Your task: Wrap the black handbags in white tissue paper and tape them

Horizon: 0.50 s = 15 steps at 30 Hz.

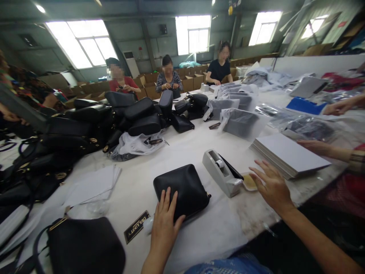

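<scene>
A black handbag lies on the white-covered table in front of me. My left hand rests on its near left side, fingers stretched out. Beside that hand lies a black tag with gold lettering. My right hand is raised with its fingers spread and nothing in them. It hovers near a small dish with a yellowish pad. Between the bag and my right hand stands a grey tape dispenser, with a dark flat object along its right side.
Black handbags are heaped at the left, with another handbag nearest me. White sheets lie left of centre. A stack of white boards stands at the right, beside a co-worker's hands. Wrapped bags stand farther back; several people work across the table.
</scene>
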Tool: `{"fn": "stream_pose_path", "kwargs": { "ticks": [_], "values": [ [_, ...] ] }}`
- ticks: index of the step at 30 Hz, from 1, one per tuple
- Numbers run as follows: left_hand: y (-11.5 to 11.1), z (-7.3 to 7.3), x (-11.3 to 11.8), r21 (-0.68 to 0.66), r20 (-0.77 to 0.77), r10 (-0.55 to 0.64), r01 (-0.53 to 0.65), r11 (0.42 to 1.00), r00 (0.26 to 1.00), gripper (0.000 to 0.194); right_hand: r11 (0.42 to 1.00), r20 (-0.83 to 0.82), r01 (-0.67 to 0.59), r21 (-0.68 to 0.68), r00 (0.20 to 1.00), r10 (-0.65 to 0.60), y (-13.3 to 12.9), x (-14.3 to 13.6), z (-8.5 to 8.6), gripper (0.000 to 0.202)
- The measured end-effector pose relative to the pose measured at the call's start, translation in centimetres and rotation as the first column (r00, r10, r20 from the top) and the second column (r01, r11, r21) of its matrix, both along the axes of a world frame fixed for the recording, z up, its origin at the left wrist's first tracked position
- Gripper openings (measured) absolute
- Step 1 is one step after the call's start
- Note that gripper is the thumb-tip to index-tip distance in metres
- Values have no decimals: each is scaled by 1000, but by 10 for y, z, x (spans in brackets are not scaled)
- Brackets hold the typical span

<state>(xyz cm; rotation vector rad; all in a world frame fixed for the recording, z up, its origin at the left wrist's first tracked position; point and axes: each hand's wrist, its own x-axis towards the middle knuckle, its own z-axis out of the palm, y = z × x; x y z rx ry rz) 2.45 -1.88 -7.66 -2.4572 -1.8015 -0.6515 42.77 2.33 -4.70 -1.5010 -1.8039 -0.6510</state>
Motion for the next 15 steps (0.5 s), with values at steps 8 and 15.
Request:
{"fn": "stream_pose_path", "kwargs": {
  "ticks": [8,15],
  "values": [
    [-2,0,3,-18,19,32,-31,999,999,81,764,-94,-557,-325,823,560,121,-161,77,32],
    [5,-24,2,65,-2,55,-54,996,998,95,779,29,-299,-552,926,376,264,-243,22,40]
  ]
}}
